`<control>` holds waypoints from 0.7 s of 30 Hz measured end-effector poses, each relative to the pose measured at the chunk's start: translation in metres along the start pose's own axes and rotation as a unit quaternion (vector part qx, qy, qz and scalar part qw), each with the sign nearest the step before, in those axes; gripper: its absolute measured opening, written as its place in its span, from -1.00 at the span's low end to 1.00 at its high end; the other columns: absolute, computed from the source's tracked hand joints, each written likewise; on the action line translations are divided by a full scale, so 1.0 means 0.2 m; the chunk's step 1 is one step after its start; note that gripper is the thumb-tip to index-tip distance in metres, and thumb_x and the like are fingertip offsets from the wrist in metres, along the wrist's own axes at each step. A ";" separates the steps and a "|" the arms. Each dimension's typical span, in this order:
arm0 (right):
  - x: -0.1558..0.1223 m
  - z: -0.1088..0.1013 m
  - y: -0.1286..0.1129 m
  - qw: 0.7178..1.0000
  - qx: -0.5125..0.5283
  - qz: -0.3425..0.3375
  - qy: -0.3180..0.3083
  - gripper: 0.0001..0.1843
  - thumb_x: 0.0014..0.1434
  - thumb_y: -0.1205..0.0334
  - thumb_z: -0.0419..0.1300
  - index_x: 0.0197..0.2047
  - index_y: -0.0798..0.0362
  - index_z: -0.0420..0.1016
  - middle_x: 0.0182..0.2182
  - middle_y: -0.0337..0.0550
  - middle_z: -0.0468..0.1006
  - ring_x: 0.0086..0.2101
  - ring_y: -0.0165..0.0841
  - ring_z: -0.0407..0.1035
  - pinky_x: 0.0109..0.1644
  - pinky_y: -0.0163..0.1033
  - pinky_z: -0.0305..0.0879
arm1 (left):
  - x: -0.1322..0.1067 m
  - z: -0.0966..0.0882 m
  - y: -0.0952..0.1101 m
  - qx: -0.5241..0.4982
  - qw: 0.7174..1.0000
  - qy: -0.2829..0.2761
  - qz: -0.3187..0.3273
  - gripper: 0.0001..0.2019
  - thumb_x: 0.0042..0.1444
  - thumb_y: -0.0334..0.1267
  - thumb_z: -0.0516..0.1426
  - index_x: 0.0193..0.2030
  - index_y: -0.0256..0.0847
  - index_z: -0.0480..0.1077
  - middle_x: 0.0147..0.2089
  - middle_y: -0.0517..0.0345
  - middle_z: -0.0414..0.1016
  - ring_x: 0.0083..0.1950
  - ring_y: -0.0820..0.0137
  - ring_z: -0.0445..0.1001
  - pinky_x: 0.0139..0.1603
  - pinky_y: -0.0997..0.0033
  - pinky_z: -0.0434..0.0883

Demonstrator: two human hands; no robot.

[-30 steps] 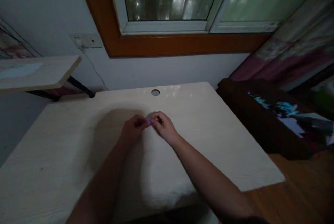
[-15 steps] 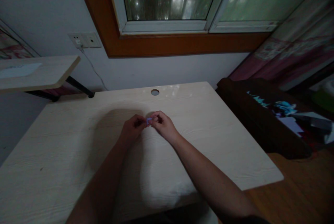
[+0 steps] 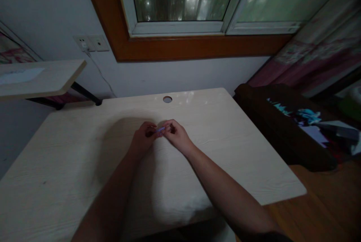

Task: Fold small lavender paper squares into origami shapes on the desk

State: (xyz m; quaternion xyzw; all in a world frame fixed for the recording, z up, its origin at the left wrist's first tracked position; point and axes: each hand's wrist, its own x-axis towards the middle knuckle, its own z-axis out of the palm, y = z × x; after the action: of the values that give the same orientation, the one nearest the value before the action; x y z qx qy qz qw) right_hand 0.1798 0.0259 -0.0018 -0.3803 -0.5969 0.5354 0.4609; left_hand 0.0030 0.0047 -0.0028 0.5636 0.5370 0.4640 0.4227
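Between the fingertips of both hands is a small purple piece (image 3: 160, 129), mostly covered by the fingers, so its kind cannot be made out. My left hand (image 3: 143, 136) pinches its left end between thumb and fingers. From the other side, my right hand (image 3: 177, 133) pinches the right end. Both hands are close together over the middle of the pale wooden desk (image 3: 225, 152), and their shadow falls to the left.
A round cable hole (image 3: 167, 99) is near the desk's back edge. On the left, a raised shelf (image 3: 56, 80) stands on black legs. A plugged-in cord (image 3: 101, 74) hangs from the wall socket (image 3: 90, 43). Right of the desk, a dark brown couch (image 3: 262, 121) holds papers and cloth.
The purple piece has tilted slightly between the fingers and shows a thinner edge. My left fingers have shifted a little; the right hand is almost unchanged.
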 end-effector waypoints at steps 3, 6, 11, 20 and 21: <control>0.00 0.00 0.01 1.000 0.017 -0.003 -0.004 -0.76 0.13 0.16 0.29 -0.14 0.01 0.42 -0.40 -0.23 0.58 -0.37 -0.36 0.49 -0.27 -0.27 0.35 | 0.00 0.00 0.01 -0.007 1.000 -0.009 -0.016 -0.64 -0.06 -0.05 0.35 -0.20 -0.16 0.39 -0.35 0.14 0.61 -0.27 0.27 0.63 -0.19 0.33 0.51; 0.01 -0.01 0.03 1.000 0.027 -0.006 -0.005 -0.73 0.14 0.13 0.30 -0.12 0.01 0.43 -0.36 -0.21 0.59 -0.34 -0.35 0.50 -0.20 -0.24 0.39 | 0.00 -0.01 0.02 0.011 1.000 -0.009 -0.027 -0.68 -0.06 -0.05 0.35 -0.26 -0.17 0.42 -0.32 0.13 0.63 -0.26 0.28 0.62 -0.19 0.36 0.50; 0.01 -0.01 0.02 0.999 0.035 -0.010 0.006 -0.74 0.13 0.13 0.31 -0.14 0.02 0.45 -0.37 -0.22 0.58 -0.37 -0.38 0.49 -0.22 -0.25 0.38 | 0.00 -0.01 0.04 0.057 0.997 -0.037 -0.039 -0.73 -0.02 -0.04 0.31 -0.29 -0.17 0.50 -0.30 0.10 0.65 -0.22 0.26 0.62 -0.16 0.35 0.48; 0.01 0.00 0.02 0.999 0.021 -0.011 0.040 -0.72 0.10 0.07 0.33 -0.17 0.01 0.47 -0.39 -0.23 0.53 -0.39 -0.39 0.43 -0.23 -0.25 0.37 | 0.00 -0.01 0.08 0.105 0.990 -0.088 -0.026 -0.74 0.05 -0.02 0.24 -0.36 -0.19 0.59 -0.39 0.16 0.61 -0.32 0.31 0.53 -0.25 0.42 0.38; 0.01 0.00 0.02 0.999 0.017 -0.013 0.046 -0.73 0.10 0.07 0.33 -0.17 0.01 0.47 -0.39 -0.24 0.52 -0.39 -0.40 0.42 -0.24 -0.25 0.36 | 0.00 -0.01 0.08 0.110 0.989 -0.092 -0.021 -0.73 0.04 -0.01 0.24 -0.36 -0.19 0.59 -0.41 0.18 0.60 -0.34 0.33 0.51 -0.28 0.44 0.36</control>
State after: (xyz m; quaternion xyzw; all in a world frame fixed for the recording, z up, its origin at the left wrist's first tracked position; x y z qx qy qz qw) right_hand 0.1798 0.0276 -0.0052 -0.3889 -0.5709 0.5215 0.5008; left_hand 0.0042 0.0037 0.0131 0.6355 0.5558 0.3390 0.4151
